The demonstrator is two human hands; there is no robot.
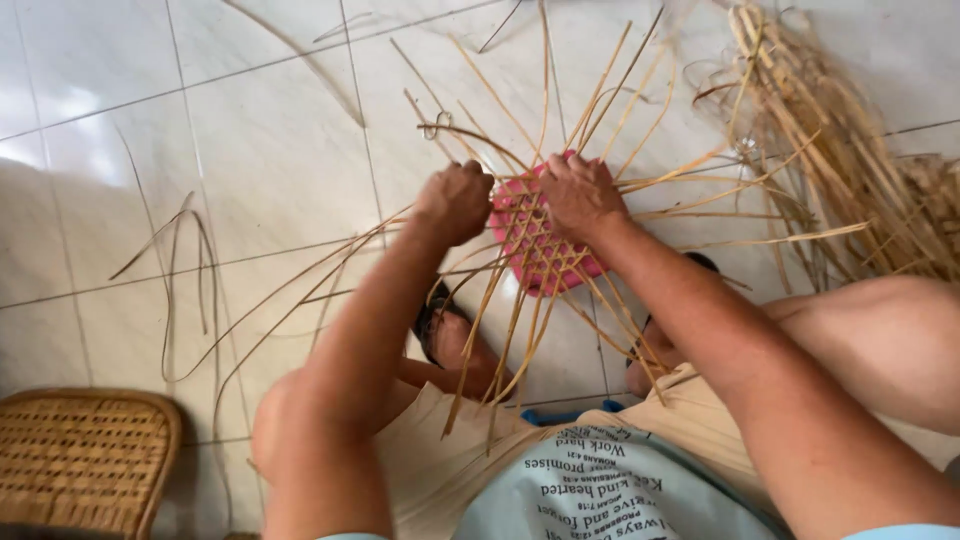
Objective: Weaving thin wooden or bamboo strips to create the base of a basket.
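From the head camera, the left hand point(455, 200) is curled into a fist around thin cane strips point(500, 330) just at nine o'clock of a pink round disc point(545, 265), which sits near the middle of the view with the strips woven across it and fanning out all around. The right hand point(583, 195) lies spread flat on the disc's top edge, fingers pressing the weave. A loose bundle of cane point(830, 140) lies at two o'clock on the white tiled floor point(250, 150), and a woven rattan seat point(80, 455) sits at eight o'clock.
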